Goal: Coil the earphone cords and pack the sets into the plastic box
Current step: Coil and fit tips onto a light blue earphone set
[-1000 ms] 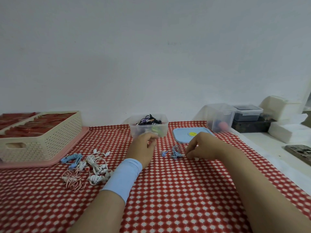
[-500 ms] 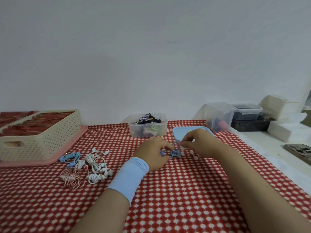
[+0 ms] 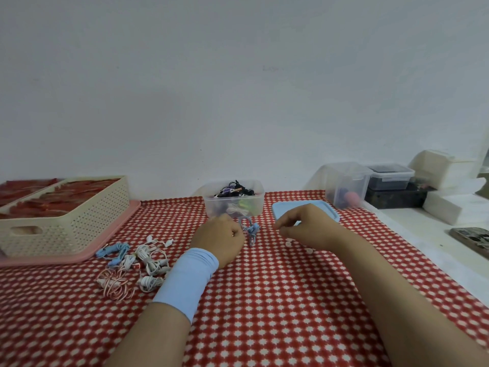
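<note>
Pinching the blue earphone set (image 3: pixel 250 230) at its bundled middle, the left hand (image 3: pixel 221 234) has its fingers curled in on the cord, with a loop standing up above the knuckles and another hanging down toward the cloth. Held upright like that, the coil probably stays together and does not spring open. The right hand (image 3: pixel 311 227) is just beside it, fingers bent and thumb near the forefinger. Whether they grip a cord end or nothing is too fine to tell.

Two small white ear tips (image 3: pixel 288 243) lie on the red checked tablecloth (image 3: pixel 277 300) under that hand. A light blue wristband (image 3: pixel 185 282) covers the left wrist.

Just behind the hands stands the clear plastic box (image 3: pixel 211 200), open and already holding several bundled sets. Its blue lid (image 3: pixel 280 210) lies flat to the right, out of the way for dropping sets in. A pile of white, pink and blue earphones (image 3: pixel 143 260) waits to the left, within easy reach of the left hand. Beyond it stands a cream perforated basket (image 3: pixel 79 223).
</note>
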A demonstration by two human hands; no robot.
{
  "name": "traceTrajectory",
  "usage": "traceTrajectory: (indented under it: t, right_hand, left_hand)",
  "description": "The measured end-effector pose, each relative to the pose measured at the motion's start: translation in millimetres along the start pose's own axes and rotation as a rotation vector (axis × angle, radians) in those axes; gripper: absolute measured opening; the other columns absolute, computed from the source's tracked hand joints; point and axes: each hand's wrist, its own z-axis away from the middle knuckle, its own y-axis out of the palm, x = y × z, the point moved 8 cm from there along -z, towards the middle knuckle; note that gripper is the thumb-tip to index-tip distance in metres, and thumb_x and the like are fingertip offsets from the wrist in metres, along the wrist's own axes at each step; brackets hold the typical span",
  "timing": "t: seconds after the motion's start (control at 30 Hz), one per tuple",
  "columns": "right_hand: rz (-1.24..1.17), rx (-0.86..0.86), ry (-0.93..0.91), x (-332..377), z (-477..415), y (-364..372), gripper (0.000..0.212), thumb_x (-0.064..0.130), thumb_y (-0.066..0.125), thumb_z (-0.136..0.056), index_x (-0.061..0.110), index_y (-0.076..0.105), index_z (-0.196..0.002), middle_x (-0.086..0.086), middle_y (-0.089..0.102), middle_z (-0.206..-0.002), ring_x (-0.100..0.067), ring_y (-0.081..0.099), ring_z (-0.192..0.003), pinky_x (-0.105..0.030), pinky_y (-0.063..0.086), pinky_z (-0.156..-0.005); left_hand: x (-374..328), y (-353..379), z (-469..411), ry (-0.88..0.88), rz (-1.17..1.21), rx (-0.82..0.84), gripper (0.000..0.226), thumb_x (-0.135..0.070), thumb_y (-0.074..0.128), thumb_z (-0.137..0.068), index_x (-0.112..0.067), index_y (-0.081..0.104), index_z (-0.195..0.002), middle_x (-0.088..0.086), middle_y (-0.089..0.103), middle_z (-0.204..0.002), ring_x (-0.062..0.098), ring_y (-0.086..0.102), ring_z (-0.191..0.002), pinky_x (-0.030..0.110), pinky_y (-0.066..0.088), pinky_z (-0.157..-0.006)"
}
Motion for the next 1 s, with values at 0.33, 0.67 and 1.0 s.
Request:
traceTrajectory:
  t: [0.33,0.67,1.0]
  right_hand:
    - [-0.021,-0.041,-0.003,-3,-5,7,0.013,0.02,0.071,-0.092,0.029,0.078,-0.098,0.014,0.073,-0.099,-0.002,0.065,-0.09,-0.017,0.05,-0.079]
    - [-0.079,-0.147,-0.01,-5,-9,5,0.013,0.024,0.074,-0.091,0.026,0.079,-0.102,0.016,0.073,-0.097,0.006,0.064,-0.08,-0.012,0.048,-0.074]
    - [-0.369,-0.11,-0.054,13,3,6,0.007,0.015,0.073,-0.09,0.016,0.08,-0.088,0.006,0.077,-0.08,-0.014,0.057,-0.049,-0.022,0.051,-0.051]
  left_hand:
    - [-21,-23,-25,0.064,0.284,-0.205,0.021,-0.02,0.049,-0.1,-0.027,0.069,-0.101,-0.009,0.058,-0.11,0.011,0.061,-0.086,0.021,0.056,-0.062]
    - [-12,25,-37,-0.058,0.14,0.144,0.023,-0.036,0.065,-0.091,-0.022,0.074,-0.107,-0.008,0.061,-0.11,0.015,0.06,-0.103,0.026,0.045,-0.087]
    - [-16,6,-8,0.012,0.586,-0.051,0.018,-0.021,0.08,-0.078,-0.029,0.066,-0.087,-0.013,0.067,-0.098,0.004,0.063,-0.091,0.023,0.051,-0.083]
